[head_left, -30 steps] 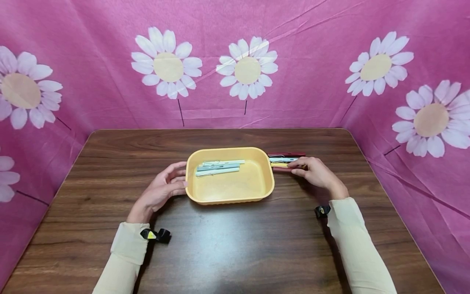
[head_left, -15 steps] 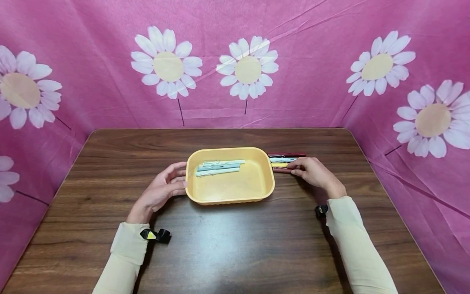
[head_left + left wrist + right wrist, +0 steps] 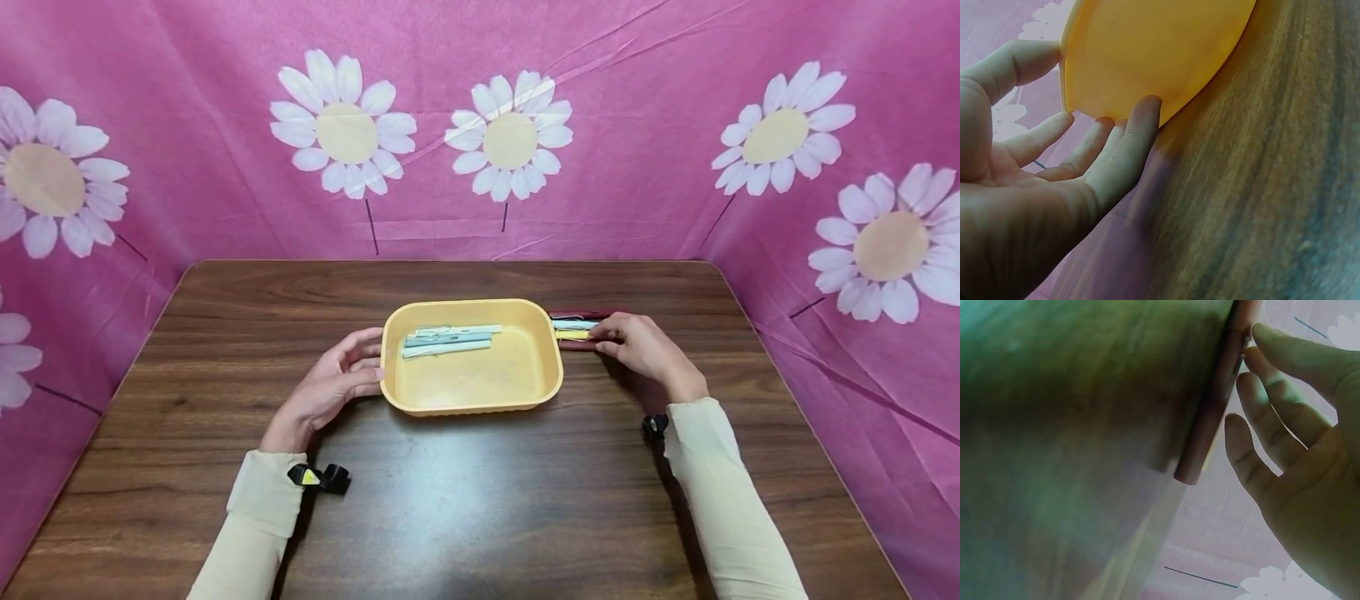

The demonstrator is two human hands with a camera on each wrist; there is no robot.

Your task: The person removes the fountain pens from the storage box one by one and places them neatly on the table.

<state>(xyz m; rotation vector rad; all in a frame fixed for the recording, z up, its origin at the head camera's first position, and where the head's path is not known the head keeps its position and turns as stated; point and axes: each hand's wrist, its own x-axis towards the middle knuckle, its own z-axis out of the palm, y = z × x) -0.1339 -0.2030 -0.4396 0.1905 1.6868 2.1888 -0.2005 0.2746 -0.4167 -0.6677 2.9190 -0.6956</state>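
The yellow plastic box [image 3: 472, 400] sits mid-table with several pale blue and mint pens [image 3: 450, 340] lying in its left half. My left hand [image 3: 330, 383] is at the box's left end, its spread fingers touching the wall and rim. Just right of the box lie more pens side by side: a dark red pen [image 3: 581, 315], a light blue pen [image 3: 573, 324], a yellow pen [image 3: 573, 335] and a brownish-red pen [image 3: 1213, 406]. My right hand [image 3: 645, 350] reaches over their right ends, thumb and index fingertip pinching at the yellow pen. The other fingers stay spread.
Dark wood-grain table [image 3: 442, 517] spreads under everything. A pink cloth [image 3: 615, 167] with large white daisies hangs behind it and along both sides. Each wrist carries a black camera strap, such as the left wrist strap [image 3: 318, 477].
My right hand has shifted slightly left and away from me over the pens, covering more of their right ends. The left hand, the box and the pens in it look the same.
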